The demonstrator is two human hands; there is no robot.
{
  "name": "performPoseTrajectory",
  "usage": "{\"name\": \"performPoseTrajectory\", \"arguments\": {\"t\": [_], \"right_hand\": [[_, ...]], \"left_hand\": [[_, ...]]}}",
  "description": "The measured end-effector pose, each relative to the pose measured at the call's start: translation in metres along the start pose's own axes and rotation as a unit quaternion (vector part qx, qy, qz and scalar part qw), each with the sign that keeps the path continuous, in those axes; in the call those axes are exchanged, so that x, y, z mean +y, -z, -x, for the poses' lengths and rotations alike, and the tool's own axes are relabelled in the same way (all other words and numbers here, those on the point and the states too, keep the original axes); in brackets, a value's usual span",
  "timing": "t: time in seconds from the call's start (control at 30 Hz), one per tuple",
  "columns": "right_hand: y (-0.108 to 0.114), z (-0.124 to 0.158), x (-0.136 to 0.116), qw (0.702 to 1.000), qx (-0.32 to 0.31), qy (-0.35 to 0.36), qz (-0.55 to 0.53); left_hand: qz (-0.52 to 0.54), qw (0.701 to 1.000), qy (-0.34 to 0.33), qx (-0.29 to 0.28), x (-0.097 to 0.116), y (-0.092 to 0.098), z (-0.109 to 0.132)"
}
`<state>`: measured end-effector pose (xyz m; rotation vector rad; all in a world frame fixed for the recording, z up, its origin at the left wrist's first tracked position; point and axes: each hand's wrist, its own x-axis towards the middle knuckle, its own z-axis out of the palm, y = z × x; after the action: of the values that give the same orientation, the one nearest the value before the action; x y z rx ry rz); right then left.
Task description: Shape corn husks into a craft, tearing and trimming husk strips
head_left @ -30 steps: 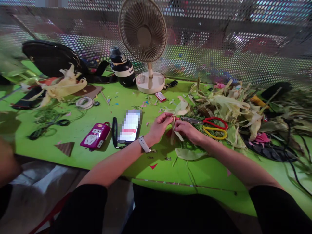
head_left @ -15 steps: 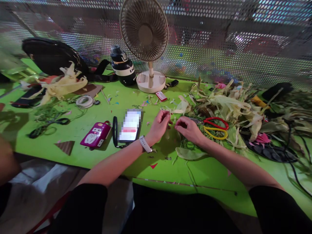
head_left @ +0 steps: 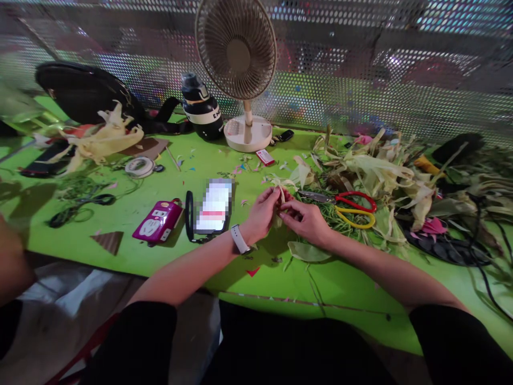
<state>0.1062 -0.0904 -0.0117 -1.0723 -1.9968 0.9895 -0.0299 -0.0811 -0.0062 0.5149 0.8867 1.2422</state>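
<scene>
Over the green table, my left hand [head_left: 261, 215] pinches a pale strip of corn husk [head_left: 282, 195] at its fingertips. My right hand [head_left: 308, 219] meets it there, thumb and fingers closed on the lower part of the same strip. The fingers partly cover the husk, so its full shape is hidden. Scissors [head_left: 352, 206] with red and yellow handles lie just beyond my right hand, on thin green strands [head_left: 326, 206]. A loose husk piece [head_left: 308, 251] rests on the table below my right wrist.
A heap of dried husks [head_left: 372, 166] covers the right side, beside a black tray [head_left: 449, 248]. To the left lie a phone [head_left: 214, 206] and a purple power strip [head_left: 157, 222]. A fan [head_left: 248, 133] and bottle [head_left: 203, 115] stand behind. Another person's arm [head_left: 14, 262] shows far left.
My right hand has moved left to join my left hand and now grips the husk strip too. The strip, which trailed to the right, now stands between my fingertips.
</scene>
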Motion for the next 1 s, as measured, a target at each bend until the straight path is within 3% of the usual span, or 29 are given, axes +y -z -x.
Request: {"name": "performPoseTrajectory", "arguments": {"t": [0.2,0.3,0.47,0.77,0.93,1.0], "right_hand": [[-0.004,-0.002,0.007,0.997,0.008,-0.002,0.073],[-0.004,-0.003,0.005,0.999,0.0,0.012,0.046],[0.003,-0.005,0.0,1.0,-0.014,0.016,-0.011],[0.019,-0.008,-0.004,0.994,0.019,0.054,0.097],[0.037,-0.016,-0.01,0.989,0.012,0.077,0.128],[0.047,-0.019,-0.011,0.991,-0.023,0.078,0.109]], "left_hand": [[-0.008,0.999,0.003,-0.043,-0.009,-0.001,0.005],[-0.009,0.998,-0.003,-0.063,-0.011,0.001,0.005],[-0.016,0.998,-0.034,-0.046,-0.011,0.005,-0.001],[-0.22,0.965,-0.134,-0.049,-0.001,0.013,-0.002],[-0.26,0.957,-0.11,-0.073,0.0,0.013,-0.002],[-0.249,0.962,-0.086,-0.067,-0.001,0.014,-0.004]]}}
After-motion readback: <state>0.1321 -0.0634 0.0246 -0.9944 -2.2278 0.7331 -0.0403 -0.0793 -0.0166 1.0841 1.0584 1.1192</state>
